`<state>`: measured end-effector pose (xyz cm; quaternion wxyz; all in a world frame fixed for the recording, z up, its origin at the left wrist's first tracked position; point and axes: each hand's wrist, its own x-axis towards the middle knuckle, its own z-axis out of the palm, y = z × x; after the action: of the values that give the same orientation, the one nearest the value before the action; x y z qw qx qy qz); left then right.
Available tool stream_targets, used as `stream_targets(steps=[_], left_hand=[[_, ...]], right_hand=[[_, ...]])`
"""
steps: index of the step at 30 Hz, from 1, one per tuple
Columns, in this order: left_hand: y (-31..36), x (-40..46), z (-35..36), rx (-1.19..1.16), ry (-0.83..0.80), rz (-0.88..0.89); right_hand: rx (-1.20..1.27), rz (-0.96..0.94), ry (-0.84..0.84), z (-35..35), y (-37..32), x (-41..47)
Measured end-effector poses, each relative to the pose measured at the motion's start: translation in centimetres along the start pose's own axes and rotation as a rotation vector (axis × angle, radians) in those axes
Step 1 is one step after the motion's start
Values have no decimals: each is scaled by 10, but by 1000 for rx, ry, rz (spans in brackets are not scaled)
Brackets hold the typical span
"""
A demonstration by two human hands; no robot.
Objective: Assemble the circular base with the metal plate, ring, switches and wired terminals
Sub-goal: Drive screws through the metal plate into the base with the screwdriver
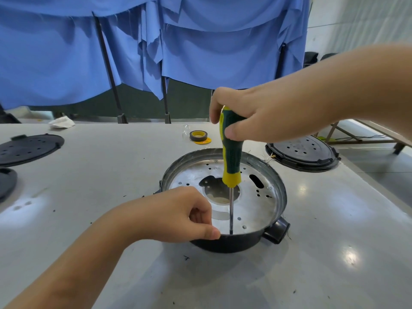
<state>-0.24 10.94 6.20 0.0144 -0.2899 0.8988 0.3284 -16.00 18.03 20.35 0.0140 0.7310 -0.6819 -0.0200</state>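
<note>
Left hand (178, 216) nearest the camera: fingers curled, thumb and fingertips pinching the near rim of the circular base (225, 243), steadying it. Base sits mid-tabletop (111, 219), black plastic shell with a lug on its near-right side. Metal plate (252, 197) lies inside it, perforated, with a large central cutout and an oval slot on the right.

Far left on the tabletop: black perforated lid (29, 148), plus part of another black disc (6, 182) at the frame edge. Crumpled white rag (62, 122) at the far edge. Roll of tape (198, 136) behind the base.

Screwdriver (230, 152), green/yellow handle, stands upright, tip down at the near inner edge of the plate. Right hand (256, 117) grips the handle top, fingers wrapped round it.

Right of the base: second black perforated lid (303, 153). Blue cloth (156, 47) hangs behind.
</note>
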Motion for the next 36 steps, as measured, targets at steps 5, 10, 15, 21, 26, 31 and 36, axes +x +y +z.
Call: stream_targets(steps=[5,10,15,21,26,31,36], left_hand=[[0,0,1,6,6,3],[0,-1,0,17,-4,2],[0,-1,1,34,21,-9],[-1,-1,2,45,25,-12],[-3,0,2,39,10,-6],[-2,3,5,1,17,3],[2,4,9,7,41,16]], right_hand=[[-89,-68,59,1,-3,-5],[-298,-46,188,5,0,-1],[-421,81,403,20,7,3],[-341,241,507,28,5,6],[-352,232,560,31,0,5],[243,62,395,38,0,4],[925,-228,140,50,8,3]])
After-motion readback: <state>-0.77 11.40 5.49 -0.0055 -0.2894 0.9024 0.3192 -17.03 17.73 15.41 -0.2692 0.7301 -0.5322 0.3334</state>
